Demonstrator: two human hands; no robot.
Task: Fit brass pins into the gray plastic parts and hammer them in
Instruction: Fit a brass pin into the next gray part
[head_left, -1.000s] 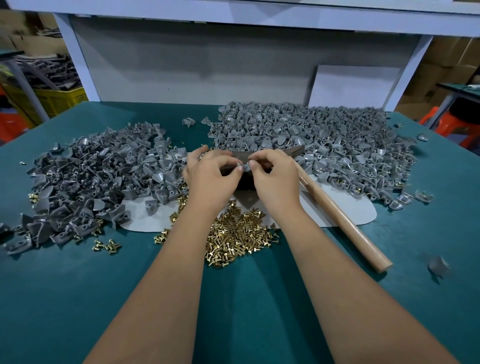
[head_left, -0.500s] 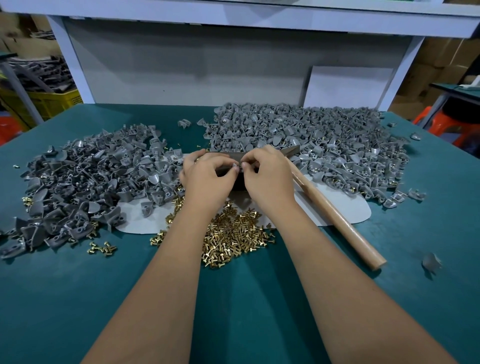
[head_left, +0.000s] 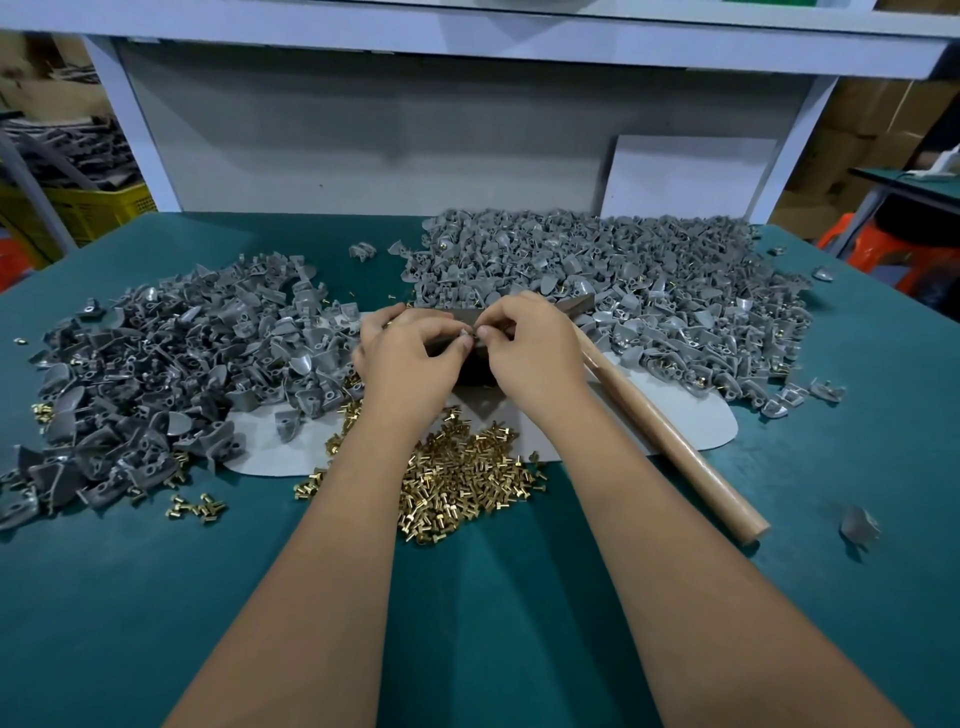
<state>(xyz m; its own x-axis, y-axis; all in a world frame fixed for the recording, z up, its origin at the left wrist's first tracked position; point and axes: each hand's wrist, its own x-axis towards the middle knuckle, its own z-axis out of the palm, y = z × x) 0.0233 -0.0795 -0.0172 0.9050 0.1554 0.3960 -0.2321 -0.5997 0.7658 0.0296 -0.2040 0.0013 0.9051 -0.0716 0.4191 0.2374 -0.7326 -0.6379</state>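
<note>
**Small part pinched between both hands over dark block**

Where the two hands meet at table centre, a small gray piece (head_left: 471, 336) is pinched between the curled fingertips of the left hand (head_left: 410, 358) and the right hand (head_left: 530, 353). Whether a pin is also held cannot be told; the fingers cover it. A dark block (head_left: 470, 366) is seen directly beneath the hands, largely hidden by them.

A loose heap of brass pins (head_left: 462, 478) is spread at 6 o'clock of the hands, partly crossed by both forearms. A small cluster of pins (head_left: 197, 506) is noted well off at 8 o'clock. One pile of gray plastic parts (head_left: 171, 364) is banked at 9 o'clock, touching a pale sheet (head_left: 270, 452) laid on the green table (head_left: 104, 597). A second, larger pile (head_left: 649, 275) is spread from 12 to 3 o'clock. A hammer (head_left: 675, 441) is laid just beside the right hand, handle running toward 4 o'clock, head tucked behind the knuckles. One stray gray part (head_left: 860, 525) is seen alone at 4 o'clock. A white board (head_left: 685, 176) is propped at 1 o'clock, a yellow crate (head_left: 88, 208) beyond the table at 10 o'clock.
</note>
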